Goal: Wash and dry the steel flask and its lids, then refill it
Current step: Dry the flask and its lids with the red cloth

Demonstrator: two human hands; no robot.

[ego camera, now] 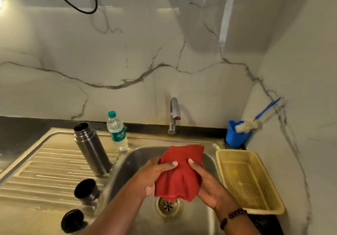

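Observation:
The steel flask (pixel 91 148) stands open and upright on the ribbed drainboard (pixel 45 165), left of the sink basin. Its cup lid (pixel 85 189) rests mouth-up nearer me, and the dark stopper lid (pixel 72 220) lies at the front edge of the drainboard. Over the basin I hold a red cloth (pixel 179 172) between both hands. My left hand (pixel 155 176) grips its left side and my right hand (pixel 209 185) grips its right side. A small plastic water bottle (pixel 117 131) with a green cap stands behind the flask.
The steel sink basin (pixel 131 163) has a brass drain (pixel 168 205) under the cloth. The tap (pixel 174 115) rises at the back. A yellow mesh basket (pixel 249 180) sits on the right. A blue holder (pixel 237 134) with a bottle brush stands in the corner.

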